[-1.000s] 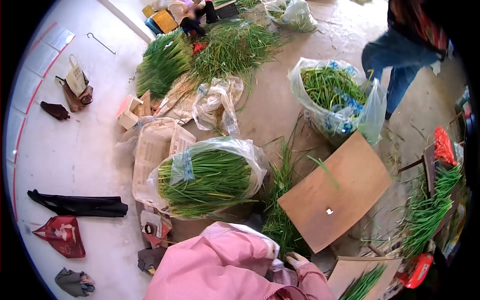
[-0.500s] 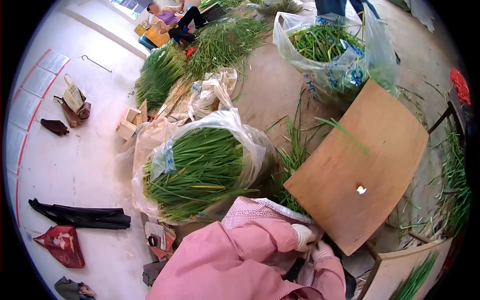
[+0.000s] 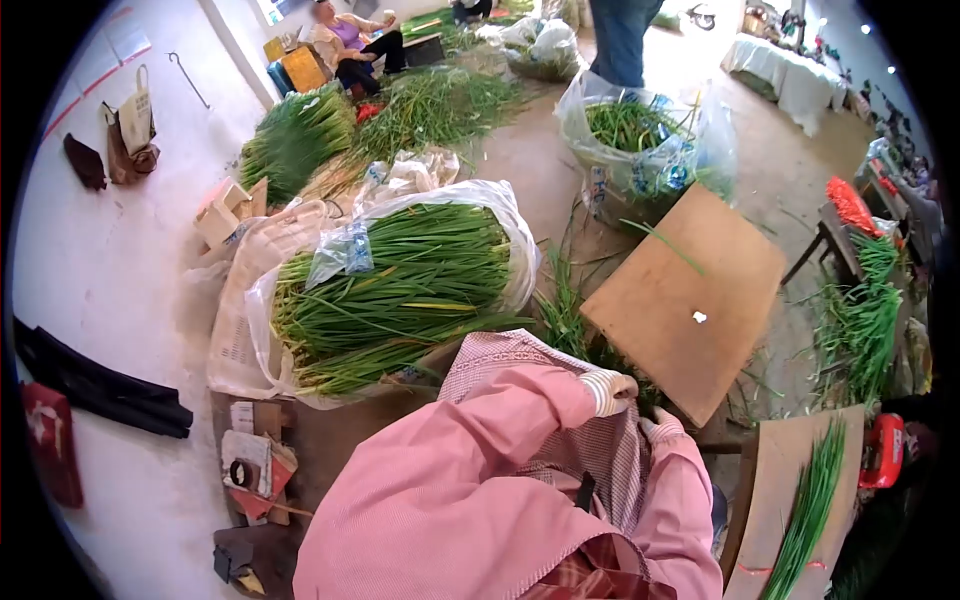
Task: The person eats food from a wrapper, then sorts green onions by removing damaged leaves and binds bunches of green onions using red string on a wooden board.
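A pink-checked apron (image 3: 520, 362) is stretched out in front of my pink-sleeved body. My left hand (image 3: 622, 388), with a striped cuff at the wrist, is closed on its upper edge. Close beside it, my right hand (image 3: 660, 424) also grips the cloth near its right side; its fingers are partly hidden. Just beyond both hands lies a brown board (image 3: 690, 300) with a single green leaf and a small white scrap on it. To the left, a large plastic bag (image 3: 525, 235) is packed with long green leafy stalks (image 3: 400, 265).
Another clear bag (image 3: 650, 165) of greens stands farther back, with a person's legs (image 3: 618, 40) behind it. A seated person (image 3: 355, 45) is at the back left. At right, a bench board (image 3: 765, 500) holds a bundle of stalks (image 3: 815, 510) beside a red object (image 3: 883, 450).
The view has tilted up, showing more of the room. My hands have lifted the apron, which is spread wider, and its checked cloth shows more between them.
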Demonstrator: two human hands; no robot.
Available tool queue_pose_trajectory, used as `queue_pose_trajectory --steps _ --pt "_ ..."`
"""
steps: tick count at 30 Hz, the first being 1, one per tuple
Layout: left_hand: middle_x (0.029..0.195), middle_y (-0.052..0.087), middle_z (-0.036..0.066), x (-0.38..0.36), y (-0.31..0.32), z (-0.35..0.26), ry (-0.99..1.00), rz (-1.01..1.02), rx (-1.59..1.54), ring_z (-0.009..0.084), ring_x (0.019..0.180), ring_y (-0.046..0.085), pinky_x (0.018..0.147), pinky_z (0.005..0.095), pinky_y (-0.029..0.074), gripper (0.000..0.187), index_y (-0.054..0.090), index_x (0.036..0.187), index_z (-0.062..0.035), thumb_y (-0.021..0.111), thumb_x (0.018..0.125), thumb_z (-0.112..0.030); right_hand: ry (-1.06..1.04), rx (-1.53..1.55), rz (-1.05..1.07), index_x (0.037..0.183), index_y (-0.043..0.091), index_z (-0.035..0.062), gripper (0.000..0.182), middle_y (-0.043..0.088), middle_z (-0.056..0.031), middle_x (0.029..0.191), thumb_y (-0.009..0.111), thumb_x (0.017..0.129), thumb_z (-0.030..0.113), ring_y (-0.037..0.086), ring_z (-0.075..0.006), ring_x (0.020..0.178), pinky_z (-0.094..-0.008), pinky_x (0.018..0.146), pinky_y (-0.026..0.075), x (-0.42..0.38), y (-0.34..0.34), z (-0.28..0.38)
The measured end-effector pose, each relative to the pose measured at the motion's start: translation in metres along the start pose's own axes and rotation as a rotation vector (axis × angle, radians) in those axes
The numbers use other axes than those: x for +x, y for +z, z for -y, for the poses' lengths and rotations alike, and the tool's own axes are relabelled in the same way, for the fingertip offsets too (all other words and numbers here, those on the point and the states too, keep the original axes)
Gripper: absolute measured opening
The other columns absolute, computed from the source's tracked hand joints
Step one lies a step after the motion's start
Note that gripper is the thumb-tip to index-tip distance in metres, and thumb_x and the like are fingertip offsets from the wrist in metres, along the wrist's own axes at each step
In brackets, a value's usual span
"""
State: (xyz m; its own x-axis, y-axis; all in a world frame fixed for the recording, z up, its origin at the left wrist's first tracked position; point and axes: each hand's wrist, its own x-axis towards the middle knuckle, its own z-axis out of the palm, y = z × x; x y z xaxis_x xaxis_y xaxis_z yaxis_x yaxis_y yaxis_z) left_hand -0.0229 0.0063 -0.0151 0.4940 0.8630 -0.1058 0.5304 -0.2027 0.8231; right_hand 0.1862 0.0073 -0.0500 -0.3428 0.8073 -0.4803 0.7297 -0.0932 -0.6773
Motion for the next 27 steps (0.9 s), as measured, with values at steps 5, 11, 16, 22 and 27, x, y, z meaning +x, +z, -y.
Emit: queue_pose_trajectory --steps 5,11,16,22,27 --pt "0.090 0.060 0.006 -0.076 -0.020 -0.069 0.134 -0.233 -0.463 0.0122 0.083 0.056 0.073 0.0257 0.046 0.024 0.057 0.100 -0.0033 0.055 0.075 -0.002 -0.206 0.414 -0.417 0.104 0.053 0.0006 0.027 0.059 -0.0111 0.093 0.055 0.077 0.006 0.054 -0.0178 0.088 -0.0281 0.080 0.041 -0.027 0.004 0.010" --pt "0.087 0.060 0.006 -0.125 0.002 -0.100 0.368 -0.085 -0.724 0.0116 0.082 0.055 0.073 0.0255 0.044 0.018 0.058 0.095 -0.0011 0.055 0.077 0.000 -0.293 0.129 -0.275 0.105 0.052 -0.0003 0.030 0.059 -0.0125 0.093 0.051 0.080 0.016 0.056 -0.0228 0.084 -0.0277 0.076 0.043 -0.061 0.037 0.113" --pt "0.088 0.059 0.005 -0.155 -0.011 -0.102 0.227 0.001 -0.784 0.0124 0.083 0.054 0.075 0.0262 0.045 0.019 0.057 0.098 -0.0008 0.057 0.079 -0.007 -0.155 -0.079 -0.136 0.105 0.052 0.0017 0.033 0.058 -0.0168 0.094 0.052 0.080 0.024 0.055 -0.0284 0.086 -0.0332 0.077 0.043 -0.038 0.090 0.050" --pt "0.088 0.059 0.004 -0.167 -0.003 -0.096 0.234 -0.116 -0.938 0.0114 0.084 0.054 0.076 0.0242 0.044 0.017 0.057 0.097 -0.0024 0.054 0.080 -0.002 -0.178 0.003 -0.526 0.112 0.048 0.0014 0.033 0.056 -0.0183 0.102 0.050 0.082 0.014 0.053 -0.0260 0.097 -0.0318 0.085 0.041 -0.063 0.064 0.070" --pt "0.088 0.059 0.003 -0.163 0.003 -0.097 0.095 0.004 -0.943 0.0087 0.082 0.053 0.073 0.0211 0.042 0.020 0.058 0.097 -0.0020 0.053 0.078 0.000 -0.199 0.230 -0.337 0.111 0.049 0.0027 0.037 0.057 -0.0143 0.101 0.060 0.076 0.012 0.052 -0.0227 0.098 -0.0305 0.085 0.040 -0.108 0.038 0.081"
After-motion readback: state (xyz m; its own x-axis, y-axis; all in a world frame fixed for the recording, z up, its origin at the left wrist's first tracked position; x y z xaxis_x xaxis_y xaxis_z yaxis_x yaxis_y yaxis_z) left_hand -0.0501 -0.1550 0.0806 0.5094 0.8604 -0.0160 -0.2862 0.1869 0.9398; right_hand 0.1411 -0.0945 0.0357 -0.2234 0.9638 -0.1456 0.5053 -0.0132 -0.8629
